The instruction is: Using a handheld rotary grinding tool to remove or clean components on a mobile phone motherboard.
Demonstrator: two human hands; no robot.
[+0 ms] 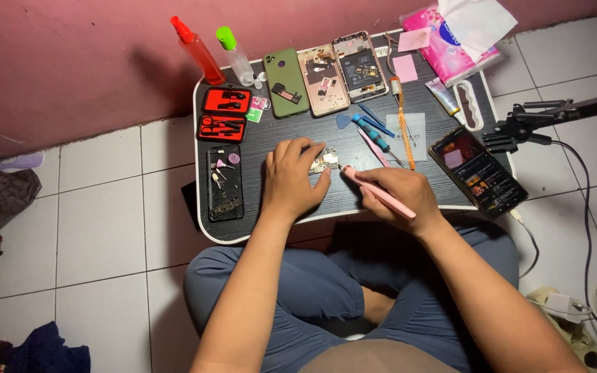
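Fingers of the left hand (290,181) pinch a small circuit board (323,163) near the table's (395,202) front edge — the right hand (401,193) grips a pink tool (376,191), tip touching it — careful poking comes next.

We see a matt dark table top (291,135) with a fine wood-like grain. The pen-shaped tool (376,190) looks like smooth pink plastic, and the two spray bottles (198,52) like clear plastic. The phone (481,173) has a glossy glass screen. The tissue pack (443,38) is shiny plastic film, the floor tiles (105,207) glazed and smooth.
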